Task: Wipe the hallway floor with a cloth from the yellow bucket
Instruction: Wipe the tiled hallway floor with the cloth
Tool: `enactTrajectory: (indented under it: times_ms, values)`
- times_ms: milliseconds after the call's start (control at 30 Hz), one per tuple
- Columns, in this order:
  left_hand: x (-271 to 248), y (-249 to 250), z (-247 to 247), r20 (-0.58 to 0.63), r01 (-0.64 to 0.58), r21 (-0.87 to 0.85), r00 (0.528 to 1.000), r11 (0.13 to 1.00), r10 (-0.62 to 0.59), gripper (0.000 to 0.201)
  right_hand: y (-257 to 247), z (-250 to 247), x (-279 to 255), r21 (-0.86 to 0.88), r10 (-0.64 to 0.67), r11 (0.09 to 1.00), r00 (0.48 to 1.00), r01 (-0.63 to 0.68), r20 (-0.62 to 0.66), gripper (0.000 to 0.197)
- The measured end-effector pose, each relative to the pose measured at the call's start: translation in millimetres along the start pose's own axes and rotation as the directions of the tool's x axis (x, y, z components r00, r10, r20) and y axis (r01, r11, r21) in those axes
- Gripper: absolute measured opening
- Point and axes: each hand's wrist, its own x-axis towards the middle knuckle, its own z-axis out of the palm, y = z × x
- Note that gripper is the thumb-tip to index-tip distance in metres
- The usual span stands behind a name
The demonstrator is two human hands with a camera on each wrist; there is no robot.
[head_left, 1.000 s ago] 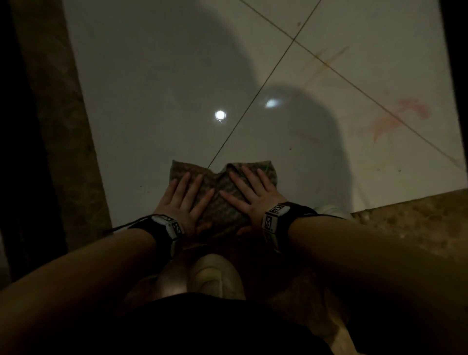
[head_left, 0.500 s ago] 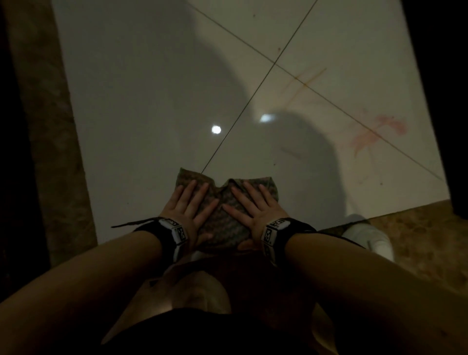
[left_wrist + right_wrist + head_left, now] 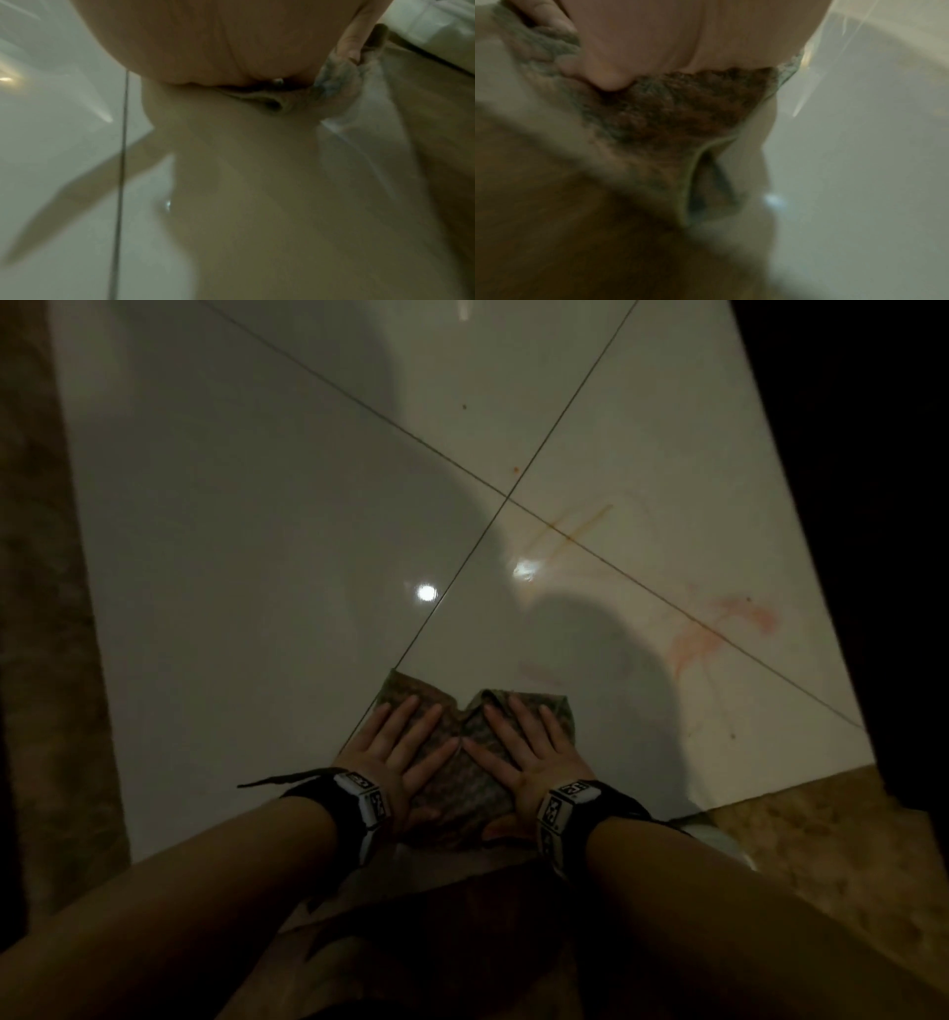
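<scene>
A brownish-green cloth (image 3: 462, 762) lies flat on the glossy white tiled floor (image 3: 257, 557), low in the head view. My left hand (image 3: 405, 742) presses its left half with straight spread fingers. My right hand (image 3: 518, 742) presses the right half the same way. In the right wrist view the cloth (image 3: 680, 109) bunches under the palm (image 3: 641, 36). The left wrist view shows the palm (image 3: 205, 40) over a cloth fold (image 3: 272, 101). The yellow bucket is not in view.
Reddish stains (image 3: 719, 634) and an orange streak (image 3: 575, 526) mark the tiles to the right of the cloth. A brown stone border (image 3: 821, 855) runs along the near right and another (image 3: 46, 660) along the left. Dark walls close both sides.
Both hands stay flat on the cloth, which keeps its place under them. The head view has shifted, so the tile joints' crossing and the stains now show nearer the cloth.
</scene>
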Motion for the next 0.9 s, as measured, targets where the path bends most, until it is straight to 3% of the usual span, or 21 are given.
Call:
enactTrajectory:
  times_ms: [67,133,200,300,367,467,533,700,900]
  values:
    - [13,-4,-5,-0.056,-0.002,-0.003,0.998,1.0,0.002,0.104,9,-16,7,-0.035,-0.034,0.999,0.999,0.035,0.028,0.105]
    - [28,-11,-14,-0.029,0.045,0.006,0.999,0.999,-0.044,0.103,23,-25,20,-0.103,-0.112,0.989,0.99,0.104,-0.083,0.103]
    - [44,-22,-22,-0.01,0.089,0.001,0.996,0.996,-0.089,0.099,33,-44,24,-0.043,-0.033,0.999,0.999,0.032,-0.028,0.101]
    - [69,-37,-40,0.073,0.173,0.008,0.982,0.985,-0.173,0.095,49,-67,50,-0.057,-0.069,0.996,0.99,0.063,-0.12,0.109]
    - [87,-44,-59,0.13,0.246,0.012,0.961,0.969,-0.245,0.096,63,-82,64,-0.102,-0.084,0.993,0.973,0.063,-0.215,0.107]
    - [115,-54,-82,0.105,0.362,0.028,0.926,0.932,-0.363,0.086,76,-114,83,-0.133,-0.095,0.989,0.97,0.066,-0.225,0.105]
    - [128,-61,-91,0.272,0.449,0.044,0.854,0.892,-0.444,0.084,82,-132,95,-0.143,-0.096,0.988,0.966,0.062,-0.24,0.106]
    - [157,-84,-116,0.364,0.549,0.013,0.776,0.836,-0.515,0.085,98,-174,123,-0.245,-0.158,0.965,0.947,0.089,-0.28,0.111]
    - [195,-125,-137,0.279,0.621,-0.037,0.759,0.783,-0.588,0.084,121,-229,164,-0.307,-0.201,0.947,0.918,0.094,-0.341,0.114]
